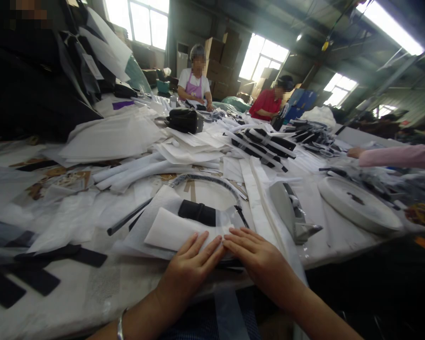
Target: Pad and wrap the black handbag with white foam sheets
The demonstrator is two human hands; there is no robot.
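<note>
White foam sheet (175, 230) on the worktable (145, 288), lying over translucent wrapping (141, 241), with the landmark, a black padded piece (197, 213), at its far edge. Nearer than the landmark, the left hand (194, 264) presses the sheet's near edge; the right hand (257, 252) lies flat beside it, fingertips nearly meeting. Fingers of both hands are extended and held close together, palms down, gripping nothing. Beyond the landmark: a curved plastic-wrapped tube (212, 177), then white sheets (189, 153) and a black case (184, 120). Right of it: a grey-handled tool (285, 208) and a large white roll (359, 205). Far left: a white tag (92, 66), its print too small to read. Two people (194, 85) work at the far side.
</note>
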